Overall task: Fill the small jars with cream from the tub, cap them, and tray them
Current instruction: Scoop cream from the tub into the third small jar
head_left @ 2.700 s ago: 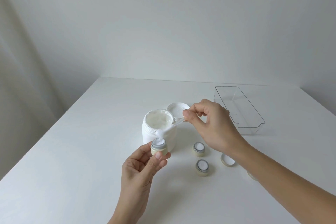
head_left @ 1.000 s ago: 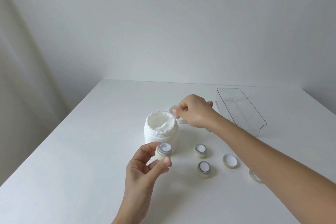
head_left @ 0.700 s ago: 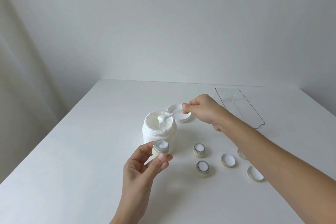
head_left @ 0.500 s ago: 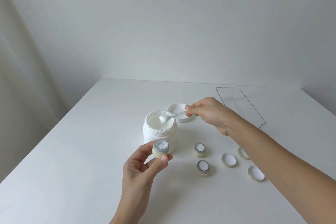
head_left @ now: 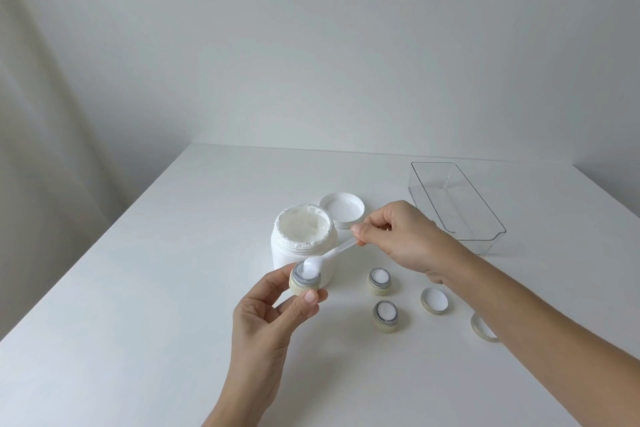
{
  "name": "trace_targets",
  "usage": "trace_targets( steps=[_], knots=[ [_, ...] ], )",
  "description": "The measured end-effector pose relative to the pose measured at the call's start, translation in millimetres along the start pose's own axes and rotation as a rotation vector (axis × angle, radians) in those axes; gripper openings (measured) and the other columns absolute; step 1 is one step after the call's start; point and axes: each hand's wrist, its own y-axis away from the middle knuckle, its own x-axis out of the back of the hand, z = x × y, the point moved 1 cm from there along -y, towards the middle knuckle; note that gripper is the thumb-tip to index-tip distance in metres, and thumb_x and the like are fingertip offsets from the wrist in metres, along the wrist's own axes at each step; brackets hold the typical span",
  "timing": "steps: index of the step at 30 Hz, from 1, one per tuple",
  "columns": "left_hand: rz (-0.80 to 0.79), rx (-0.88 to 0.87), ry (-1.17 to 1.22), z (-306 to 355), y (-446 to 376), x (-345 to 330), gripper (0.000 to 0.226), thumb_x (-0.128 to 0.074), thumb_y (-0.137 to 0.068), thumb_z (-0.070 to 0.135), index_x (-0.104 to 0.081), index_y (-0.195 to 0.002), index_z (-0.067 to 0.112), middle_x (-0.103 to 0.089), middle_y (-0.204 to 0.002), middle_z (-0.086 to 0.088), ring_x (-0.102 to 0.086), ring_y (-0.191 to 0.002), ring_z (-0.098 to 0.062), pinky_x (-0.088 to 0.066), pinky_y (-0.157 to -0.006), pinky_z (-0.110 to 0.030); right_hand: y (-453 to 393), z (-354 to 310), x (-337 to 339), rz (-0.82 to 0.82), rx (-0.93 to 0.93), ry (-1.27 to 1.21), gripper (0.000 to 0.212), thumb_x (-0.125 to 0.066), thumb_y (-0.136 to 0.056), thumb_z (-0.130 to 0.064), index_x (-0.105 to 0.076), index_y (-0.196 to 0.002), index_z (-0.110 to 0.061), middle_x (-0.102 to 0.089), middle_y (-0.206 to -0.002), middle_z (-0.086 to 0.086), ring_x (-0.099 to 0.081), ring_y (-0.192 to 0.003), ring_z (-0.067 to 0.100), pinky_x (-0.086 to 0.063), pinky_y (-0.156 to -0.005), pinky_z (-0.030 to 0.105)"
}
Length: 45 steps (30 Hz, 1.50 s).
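Nearest: left hand (head_left: 268, 317) raised off the white table (head_left: 138, 288), thumb and fingers curled round a small cream-coloured jar (head_left: 304, 282), pinching it by its sides; jar is uncapped, tilted a little toward the camera, grey rim, white cream inside. The bowl of a white plastic spoon (head_left: 329, 255), loaded with cream, sits at the jar mouth, touching the cream. Right hand (head_left: 405, 241) comes in from the right, thumb and forefinger clamped on the spoon's handle end, other fingers curled in.

Right of the held jar, on the table: two more small jars, both uncapped and showing cream, near one (head_left: 385, 316), farther one (head_left: 380, 281), apart from each other. Right of them a loose cap (head_left: 434, 300) lying inside-up; second cap (head_left: 482, 328) partly hidden under the right forearm.

Directly behind the held jar: big white tub (head_left: 304, 241), open, cream up to the rim, smeared on the lip; held jar overlaps its lower front. Tub lid (head_left: 342, 211) lies inside-up just behind-right, close to the tub.

Farthest, at the table's right: clear plastic tray (head_left: 485, 215), long, well apart from the jars. Plain wall behind.
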Motion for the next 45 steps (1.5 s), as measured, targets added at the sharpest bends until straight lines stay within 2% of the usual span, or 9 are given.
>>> trace_targets(
  steps=[6,9,12,20,25,31,35,39,45],
  knots=[
    [0.001,0.030,-0.002,1,0,-1,0.064,-0.094,-0.045,0.051,-0.078,-0.098,0.018,-0.078,-0.093,-0.005,-0.076,-0.082,-0.024,-0.057,-0.067,-0.022,6,-1,5,0.106,0.063,-0.048,0.032,-0.054,-0.093,-0.037,-0.070,-0.073,-0.017,-0.045,-0.036,-0.024,-0.041,-0.055,0.002,-0.026,-0.076,0.032],
    [0.000,0.046,0.013,0,1,0,0.061,-0.093,-0.047,0.053,-0.079,-0.094,0.016,-0.077,-0.091,-0.006,-0.076,-0.080,-0.023,-0.058,-0.067,-0.022,13,-2,-1,0.201,0.195,-0.095,0.028,-0.058,-0.091,-0.035,-0.067,-0.068,-0.022,-0.056,-0.053,-0.023,-0.046,-0.061,-0.010,-0.035,-0.083,0.037],
    [-0.007,0.065,0.033,0,1,0,0.060,-0.092,-0.049,0.054,-0.079,-0.090,0.012,-0.077,-0.088,-0.012,-0.076,-0.079,-0.022,-0.058,-0.068,-0.023,19,-1,-9,0.317,0.347,-0.079,0.020,-0.062,-0.088,-0.030,-0.067,-0.070,-0.023,-0.055,-0.073,-0.012,-0.048,-0.078,-0.005,-0.039,-0.094,0.043],
    [-0.016,0.100,0.113,0,0,0,0.062,-0.091,-0.050,0.055,-0.079,-0.086,0.006,-0.076,-0.088,-0.017,-0.075,-0.073,-0.020,-0.059,-0.064,-0.023,38,5,-22,0.710,0.859,0.321,0.024,-0.058,-0.090,-0.034,-0.071,-0.074,-0.022,-0.050,-0.075,-0.007,-0.044,-0.076,0.010,-0.024,-0.074,0.032],
    [-0.013,0.105,0.141,0,-1,0,0.061,-0.091,-0.049,0.056,-0.080,-0.082,0.007,-0.077,-0.085,-0.016,-0.075,-0.071,-0.018,-0.059,-0.062,-0.022,45,17,-21,0.763,1.030,0.399,0.014,-0.062,-0.091,-0.029,-0.071,-0.082,-0.025,-0.045,-0.083,-0.010,-0.046,-0.078,0.014,-0.019,-0.075,0.032],
    [-0.013,0.100,0.167,1,-1,-1,0.061,-0.092,-0.050,0.055,-0.079,-0.083,0.006,-0.076,-0.086,-0.016,-0.075,-0.072,-0.019,-0.059,-0.063,-0.022,48,20,-13,0.815,1.020,0.366,0.019,-0.058,-0.094,-0.031,-0.070,-0.080,-0.024,-0.044,-0.082,-0.012,-0.045,-0.077,0.013,-0.021,-0.074,0.033],
    [0.006,0.072,0.179,0,-1,0,0.058,-0.093,-0.052,0.050,-0.078,-0.091,0.011,-0.074,-0.093,-0.014,-0.076,-0.086,-0.025,-0.059,-0.069,-0.023,49,15,-5,0.827,0.795,0.264,0.018,-0.058,-0.089,-0.030,-0.066,-0.074,-0.023,-0.051,-0.073,-0.008,-0.045,-0.074,0.013,-0.023,-0.074,0.033],
    [-0.020,-0.001,0.134,1,-1,-1,0.048,-0.095,-0.052,0.040,-0.076,-0.091,0.019,-0.076,-0.101,-0.005,-0.073,-0.101,-0.032,-0.058,-0.078,-0.024,44,10,-5,0.619,0.438,0.091,0.027,-0.059,-0.088,-0.036,-0.061,-0.066,-0.021,-0.054,-0.069,-0.005,-0.050,-0.078,0.012,-0.028,-0.081,0.035],
    [-0.019,-0.046,0.103,-4,-1,0,0.033,-0.079,-0.067,-0.002,-0.072,-0.092,0.019,-0.076,-0.107,-0.014,-0.073,-0.099,-0.030,-0.056,-0.079,-0.022,39,11,-10,0.426,0.205,0.043,0.031,-0.056,-0.091,-0.037,-0.065,-0.070,-0.017,-0.054,-0.065,-0.008,-0.038,-0.081,-0.018,-0.018,-0.074,0.027]
  ],
)
